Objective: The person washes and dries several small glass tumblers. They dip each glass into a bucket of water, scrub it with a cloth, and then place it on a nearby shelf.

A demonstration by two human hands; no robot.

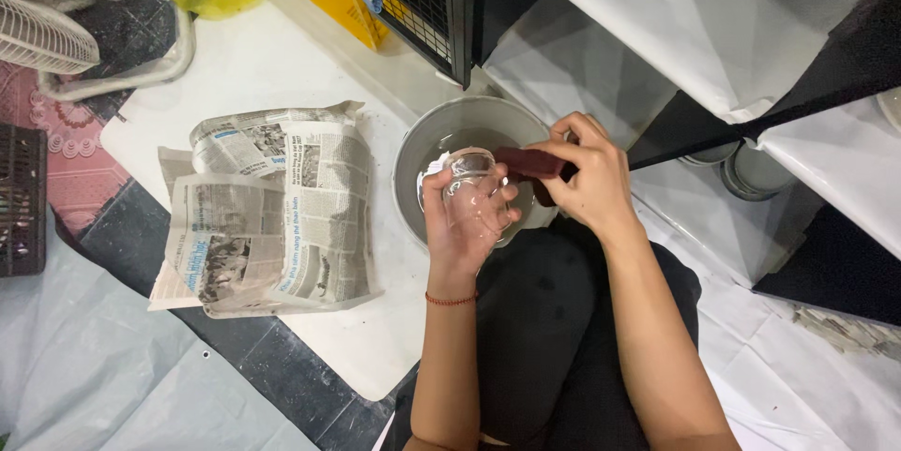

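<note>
Left hand [466, 216] grips clear glass [472, 190]; right hand [587, 179] holds dark block [528, 162] over basin [422, 146].

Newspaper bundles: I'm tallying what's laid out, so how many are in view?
1: a newspaper bundle lies on the white board, beside the grey bowl, toward the left hand. It looks layered, so more could be hidden inside.
</note>
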